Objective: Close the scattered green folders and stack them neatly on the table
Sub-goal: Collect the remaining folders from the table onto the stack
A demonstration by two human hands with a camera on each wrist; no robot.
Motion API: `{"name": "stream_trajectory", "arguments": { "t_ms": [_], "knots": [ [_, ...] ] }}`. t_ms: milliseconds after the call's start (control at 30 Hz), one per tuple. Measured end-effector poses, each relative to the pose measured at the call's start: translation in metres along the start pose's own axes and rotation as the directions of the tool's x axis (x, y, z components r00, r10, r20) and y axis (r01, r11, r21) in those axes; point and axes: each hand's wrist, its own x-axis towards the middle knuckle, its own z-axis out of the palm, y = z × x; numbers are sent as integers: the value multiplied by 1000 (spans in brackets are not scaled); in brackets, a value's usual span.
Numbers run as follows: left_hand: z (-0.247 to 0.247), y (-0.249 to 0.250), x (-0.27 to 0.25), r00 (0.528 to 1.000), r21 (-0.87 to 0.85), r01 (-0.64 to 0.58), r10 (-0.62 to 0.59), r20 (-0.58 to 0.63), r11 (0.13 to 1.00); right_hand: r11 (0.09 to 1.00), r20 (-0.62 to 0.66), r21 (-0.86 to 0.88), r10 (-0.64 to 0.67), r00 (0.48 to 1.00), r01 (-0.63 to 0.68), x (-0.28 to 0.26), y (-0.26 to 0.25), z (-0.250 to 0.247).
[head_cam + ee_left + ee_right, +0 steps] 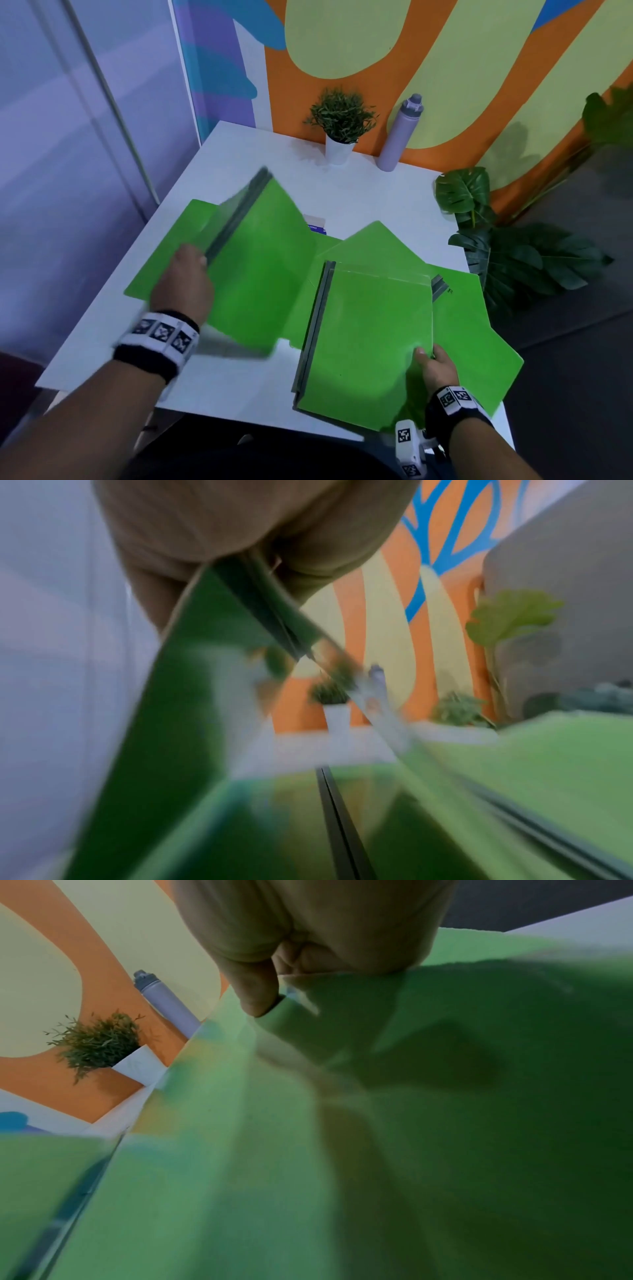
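Several green folders lie scattered on the white table (359, 185). My left hand (186, 274) grips a closed green folder (253, 260) by its grey spine and holds it tilted above the table; the left wrist view shows the fingers curled round that spine (260, 593). My right hand (433, 363) pinches the right edge of another closed folder (366, 335) at the table's near edge, thumb on top. In the right wrist view the thumb (255, 988) presses on that cover (308, 1150). Open folders (479, 329) lie underneath and to the right.
A small potted plant (340, 123) and a lilac bottle (399, 133) stand at the table's far edge against the orange and yellow wall. Large leafy plants (513, 253) stand off the right side. A blue and white item (317, 226) peeks out behind the folders.
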Motion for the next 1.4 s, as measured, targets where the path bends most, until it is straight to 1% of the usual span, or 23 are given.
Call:
{"name": "stream_trajectory", "arguments": {
  "t_ms": [67,133,167,233,300,367,400,500,633,733,800,867,933,967,1000,1066,1100,1133,1166,1233,1266,1333,1400],
  "knots": [
    [-33,12,7,990,-109,-50,36,-135,993,1000,8,6,8,1000,-8,-1,-2,0],
    [-46,18,10,979,-264,-30,-25,-202,964,1000,25,13,6,1000,-6,-1,-4,0],
    [-45,17,12,977,-338,0,-73,-202,941,1000,37,16,0,999,-1,-2,-6,1],
    [-30,12,9,978,-431,121,-182,-102,894,1000,73,19,-20,997,18,-5,-10,6],
    [-2,-1,-1,960,-452,276,-268,84,848,999,111,27,-38,993,35,-11,-15,15],
    [31,-16,-17,906,-416,407,-303,294,813,998,152,32,-57,987,52,-18,-18,26],
    [47,-24,-26,875,-366,436,-294,384,822,997,178,30,-77,981,73,-21,-19,32],
    [83,-39,-50,794,-211,436,-263,549,875,991,235,8,-135,963,137,-30,-21,51],
    [99,-39,-72,731,-127,375,-208,650,918,989,263,-9,-142,954,150,-41,-22,70],
    [96,-37,-72,702,-146,390,-191,686,909,988,297,34,-154,942,151,-45,-30,70],
    [90,-35,-66,680,-229,463,-177,712,856,982,323,85,-188,928,169,-46,-39,66],
    [81,-31,-60,613,-305,609,-190,767,732,970,348,145,-234,908,194,-49,-49,62],
    [68,-19,-54,584,-352,675,-179,792,648,959,371,172,-273,887,223,-51,-58,62],
    [62,-13,-50,597,-366,664,-168,784,652,955,381,173,-292,877,242,-52,-63,62],
    [57,-8,-48,635,-377,624,-163,755,684,950,384,158,-312,869,271,-50,-66,62],
    [49,-1,-42,738,-444,538,-145,659,717,925,367,71,-372,853,373,-43,-73,62],
    [46,0,-39,769,-474,525,-155,620,707,894,348,-23,-412,842,447,-36,-73,62],
    [44,1,-37,783,-493,531,-175,598,689,843,324,-165,-443,836,511,-27,-70,61],
    [43,-1,-34,786,-500,548,-209,582,670,773,297,-340,-452,841,535,-18,-65,59],
    [43,-8,-30,789,-499,574,-276,548,649,580,266,-667,-400,877,467,3,-46,54],
    [44,-13,-28,785,-497,590,-307,538,636,484,273,-764,-358,893,427,10,-34,52],
    [47,-22,-27,771,-486,618,-357,527,618,357,309,-846,-277,910,396,20,-12,50],
    [50,-28,-26,769,-479,627,-390,507,614,325,325,-866,-213,921,380,26,5,50]
  ]
}}
